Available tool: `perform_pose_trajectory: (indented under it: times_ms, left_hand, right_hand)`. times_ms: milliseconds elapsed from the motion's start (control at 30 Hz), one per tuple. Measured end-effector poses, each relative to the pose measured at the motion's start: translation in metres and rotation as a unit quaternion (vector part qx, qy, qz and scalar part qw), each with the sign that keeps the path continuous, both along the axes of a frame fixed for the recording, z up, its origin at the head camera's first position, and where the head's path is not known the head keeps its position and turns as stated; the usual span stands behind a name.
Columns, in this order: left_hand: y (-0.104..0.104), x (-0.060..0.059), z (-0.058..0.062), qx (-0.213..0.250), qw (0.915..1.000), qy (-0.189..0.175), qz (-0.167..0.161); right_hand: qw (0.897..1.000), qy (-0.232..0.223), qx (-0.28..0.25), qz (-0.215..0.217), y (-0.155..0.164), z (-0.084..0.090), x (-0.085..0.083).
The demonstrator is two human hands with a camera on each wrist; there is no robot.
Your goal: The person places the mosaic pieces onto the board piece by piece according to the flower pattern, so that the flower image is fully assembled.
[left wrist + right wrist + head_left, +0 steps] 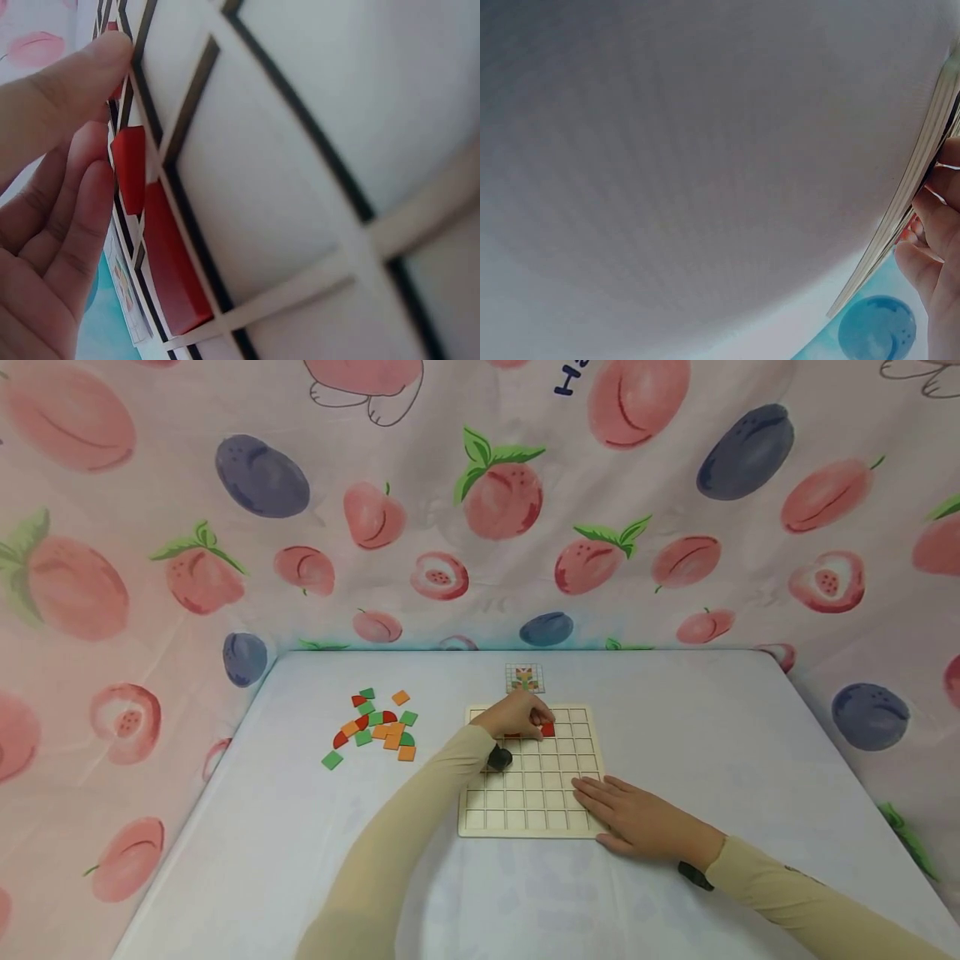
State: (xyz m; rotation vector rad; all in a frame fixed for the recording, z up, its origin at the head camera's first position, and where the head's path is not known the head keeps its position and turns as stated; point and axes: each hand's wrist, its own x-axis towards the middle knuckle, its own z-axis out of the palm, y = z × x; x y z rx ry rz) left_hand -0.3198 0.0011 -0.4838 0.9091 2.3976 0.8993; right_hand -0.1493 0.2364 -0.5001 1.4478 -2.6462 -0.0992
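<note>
1. Wooden grid board is the landmark: it lies flat on the pale tabletop, its cells forming rows and columns of square recesses.

2. Your left hand reaches over the board's far rows. Its fingers are curled together at a red tile, which sits in a cell of the upper rows, just right of the fingertips. The left wrist view shows the thumb tip resting on the grid frame beside the red pieces; you cannot tell whether the tile is pinched or merely pressed.

3. Your right hand lies flat on the board's near right corner, fingers straight and slightly spread, pressing on the frame and holding nothing. The right wrist view shows only the board's edge and blurred fingertips.

4. Key relation: the red tile lies at the left fingertips, on their right side, well apart from the right hand. Your left hand is plainly the nearer one. The tile is square, so no long axis governs its seating; its edges run parallel to the cell walls.

5. Loose tiles, green, orange and red, lie in a scattered heap left of the board.

6. Pattern card lies just beyond the board's far edge.
</note>
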Motion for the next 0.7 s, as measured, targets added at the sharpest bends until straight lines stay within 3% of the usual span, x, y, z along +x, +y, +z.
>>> perform_pose_trajectory:
  times_ms: [700]
  left_hand:
    - [-0.0043,0.0046,0.0038,0.028,0.9995,0.018,-0.001]
  right_hand:
    - [1.0,-0.01,0.005,-0.009,-0.0013,0.0009,0.0002]
